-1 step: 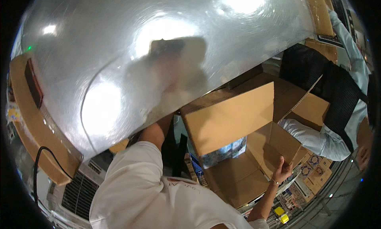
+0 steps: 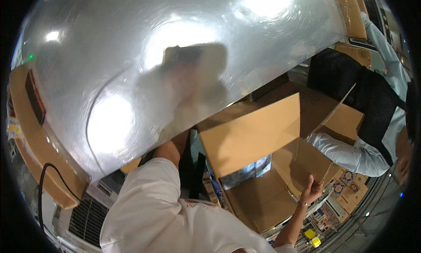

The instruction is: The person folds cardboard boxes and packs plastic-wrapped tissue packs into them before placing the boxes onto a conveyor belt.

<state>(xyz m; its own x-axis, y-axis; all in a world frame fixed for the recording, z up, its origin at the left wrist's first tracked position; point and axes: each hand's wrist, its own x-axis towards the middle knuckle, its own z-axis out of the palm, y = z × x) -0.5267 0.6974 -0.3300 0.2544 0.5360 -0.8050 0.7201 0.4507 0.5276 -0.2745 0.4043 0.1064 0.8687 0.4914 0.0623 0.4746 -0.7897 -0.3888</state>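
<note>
My right hand (image 2: pixel 312 191) grips the rim of an open cardboard box (image 2: pixel 263 196), thumb up against its side panel. One large flap (image 2: pixel 254 134) of the box stands raised near the table's edge. Beneath that flap, inside the box, a blue-and-white wrapped item (image 2: pixel 250 169) partly shows. My left forearm (image 2: pixel 169 151) reaches under the shiny metal table (image 2: pixel 131 77), and the tabletop hides the left hand entirely.
A person in a black vest (image 2: pixel 337 73) stands at the right, one sleeve (image 2: pixel 346 154) reaching down beside the box. Along the table's left end runs a cardboard strip (image 2: pixel 44 143) with a black cable (image 2: pixel 40 187). Flat printed cartons (image 2: pixel 348 189) lie at lower right.
A little less of my left forearm shows at the table's edge. My right hand stays on the box; the whole view has shifted slightly.
</note>
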